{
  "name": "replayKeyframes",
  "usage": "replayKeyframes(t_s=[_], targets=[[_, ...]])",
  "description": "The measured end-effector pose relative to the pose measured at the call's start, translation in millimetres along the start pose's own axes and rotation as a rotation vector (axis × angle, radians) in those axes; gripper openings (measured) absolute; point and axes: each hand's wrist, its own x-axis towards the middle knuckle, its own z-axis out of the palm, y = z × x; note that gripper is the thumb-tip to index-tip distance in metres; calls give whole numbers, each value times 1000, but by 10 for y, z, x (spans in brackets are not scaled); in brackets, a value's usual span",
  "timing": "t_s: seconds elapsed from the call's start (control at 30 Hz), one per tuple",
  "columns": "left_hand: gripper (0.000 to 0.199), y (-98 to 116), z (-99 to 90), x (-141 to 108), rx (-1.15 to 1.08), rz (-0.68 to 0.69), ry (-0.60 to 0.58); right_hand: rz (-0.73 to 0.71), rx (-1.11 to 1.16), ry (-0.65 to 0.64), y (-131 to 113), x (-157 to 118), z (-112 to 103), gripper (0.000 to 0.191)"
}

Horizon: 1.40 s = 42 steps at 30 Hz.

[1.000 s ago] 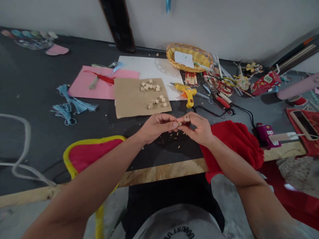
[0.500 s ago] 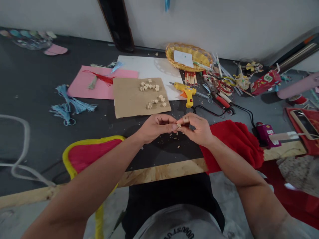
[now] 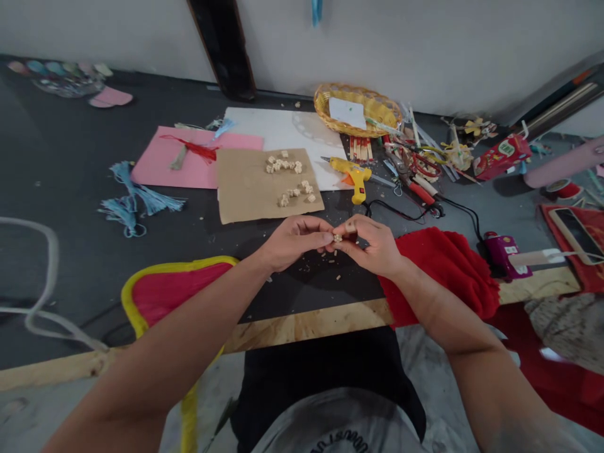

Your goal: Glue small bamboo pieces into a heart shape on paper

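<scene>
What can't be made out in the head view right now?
- Pale piece, head view: too small, partly covered by left hand and right hand; exact shape unclear.
- Basket, head view: white paper hides part of its inside.
- Pink bottle, head view: cut off by right edge.
- Small print on red carton, head view: blurred.

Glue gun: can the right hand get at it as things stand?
Probably yes. The glue gun lies just beyond the right hand, with only bare tabletop and its cord visible between. But the right fingers are pinching a small beige piece with the left hand, so they look occupied.
</scene>
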Motion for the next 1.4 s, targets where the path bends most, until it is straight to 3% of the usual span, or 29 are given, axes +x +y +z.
replayKeyframes(t_s=[0.7, 1.07, 1.3, 1.4], targets=[[24, -34, -4, 2, 1, -8, -23, -32, -1, -12, 19, -4, 3, 7], [27, -41, 5, 10, -73, -32, 29, -20, -82, 34, 26, -9, 18, 5], [28, 32, 31, 1, -48, 36, 147, -21, -116, -8, 42, -33, -2, 47], [31, 169, 19, -13, 2, 154, 271, -11, -106, -21, 73, -45, 4, 47]])
